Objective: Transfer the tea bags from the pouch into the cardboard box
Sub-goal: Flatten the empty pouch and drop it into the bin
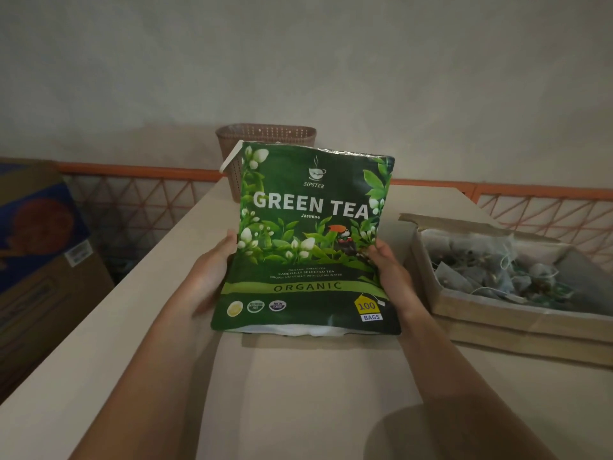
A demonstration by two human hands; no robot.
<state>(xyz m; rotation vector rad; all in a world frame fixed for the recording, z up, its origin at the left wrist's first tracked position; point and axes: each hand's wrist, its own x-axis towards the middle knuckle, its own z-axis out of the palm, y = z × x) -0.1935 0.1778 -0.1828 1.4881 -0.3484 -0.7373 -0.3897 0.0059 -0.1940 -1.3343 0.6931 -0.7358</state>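
A green tea pouch [308, 240] labelled "GREEN TEA Jasmine" stands upright on the beige table [298, 393], its top torn open with a strip hanging at the upper left. My left hand [212, 270] holds its left edge and my right hand [391, 270] grips its right edge, fingers behind the pouch. To the right lies an open cardboard box [497, 323] with several tea bags [504, 273] and their strings piled inside.
A brown perforated basket [265, 137] stands behind the pouch at the table's far end. A large cardboard carton [39, 247] with blue print sits on the left beside the table. An orange lattice fence [139, 200] runs behind, below a plain wall.
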